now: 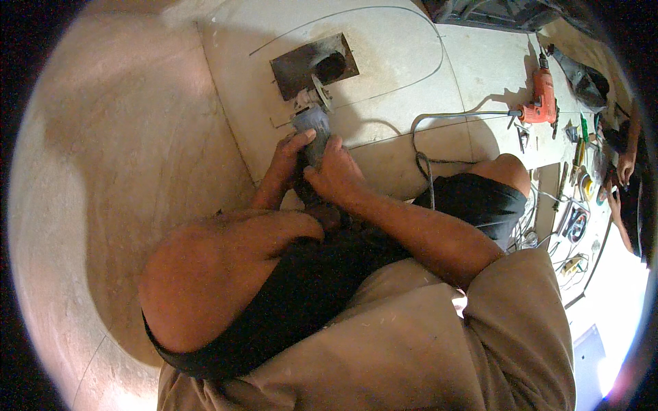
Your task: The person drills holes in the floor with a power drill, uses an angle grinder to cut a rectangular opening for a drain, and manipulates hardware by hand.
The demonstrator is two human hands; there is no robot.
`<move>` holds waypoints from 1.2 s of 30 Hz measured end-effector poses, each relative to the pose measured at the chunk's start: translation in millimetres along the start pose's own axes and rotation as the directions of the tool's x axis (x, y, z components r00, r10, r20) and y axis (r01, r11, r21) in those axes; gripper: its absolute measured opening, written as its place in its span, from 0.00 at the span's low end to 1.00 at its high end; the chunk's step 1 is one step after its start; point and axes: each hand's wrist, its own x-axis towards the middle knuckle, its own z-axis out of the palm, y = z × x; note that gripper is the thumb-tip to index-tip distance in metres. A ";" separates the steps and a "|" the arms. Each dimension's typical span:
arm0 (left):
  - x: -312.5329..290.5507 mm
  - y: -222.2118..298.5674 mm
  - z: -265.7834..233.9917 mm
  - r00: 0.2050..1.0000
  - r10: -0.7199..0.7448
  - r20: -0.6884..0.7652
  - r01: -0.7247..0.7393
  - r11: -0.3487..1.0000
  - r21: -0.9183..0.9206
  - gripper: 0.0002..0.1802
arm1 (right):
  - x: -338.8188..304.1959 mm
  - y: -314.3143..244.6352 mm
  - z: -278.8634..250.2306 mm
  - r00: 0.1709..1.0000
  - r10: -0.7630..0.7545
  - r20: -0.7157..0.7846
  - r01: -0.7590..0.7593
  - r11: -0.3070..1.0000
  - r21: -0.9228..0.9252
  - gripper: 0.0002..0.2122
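Note:
An angle grinder (312, 131) with a dark grey body is held in front of my crossed legs, its disc (321, 94) pointing away from me. Around the left side of its body wraps my left hand (288, 156), thumb on top. My right hand (336, 170) grips the right side farther back. Just beyond the disc, a dark rectangular metal plate (291, 74) with a round black hole (330, 66) lies on the tiled floor. Whether the disc touches the plate I cannot tell. The grinder's rear end is partly hidden by my hands.
A thin wire (384, 7) curves around the plate. To the right lies an orange power drill (541, 96), its grey cable (419, 130) running toward my knee. Several hand tools and cables spread along the far right, near another person's hand (626, 168). A black case (486, 15) stands at the back.

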 end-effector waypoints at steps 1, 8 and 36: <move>0.4 0.1 -0.1 1.000 0.004 -0.025 -0.004 1.000 0.030 0.26 | 0.7 -1.1 -0.3 1.000 0.013 0.012 -0.013 1.000 -0.015 0.33; -0.2 2.4 0.8 0.999 -0.048 -0.013 0.048 0.998 0.026 0.23 | -0.8 -5.0 -5.2 1.000 0.027 0.014 -0.027 1.000 0.007 0.33; -5.5 7.1 7.4 0.999 -0.033 -0.018 0.034 0.998 0.052 0.22 | 1.9 3.7 -4.7 1.000 0.022 0.013 -0.023 0.999 0.048 0.34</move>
